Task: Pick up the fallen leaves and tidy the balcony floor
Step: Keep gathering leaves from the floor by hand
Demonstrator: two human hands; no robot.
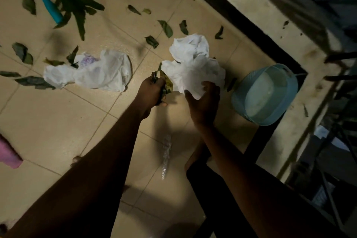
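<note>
The left hand [152, 91] curls round limp, light green leaves [167, 83]; the right hand [204, 102] pinches a flimsy crumpled white plastic bag [193, 71], apparently at its mouth.

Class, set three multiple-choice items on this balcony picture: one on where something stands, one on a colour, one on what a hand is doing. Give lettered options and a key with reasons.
1. Where does the round basin stand?
A. at the right of the view
B. at the far left
C. at the top middle

2. What colour is the tool handle at top left?
A. red
B. blue
C. yellow

3. What is the left hand doing?
A. lying flat on the tiles
B. gripping a bunch of leaves
C. lifting the basin

Key: 1 A, it sits to the right of the right hand, which holds a white bag. 2 B, the handle is plainly blue. 3 B, the fingers curl round the leaves.
</note>
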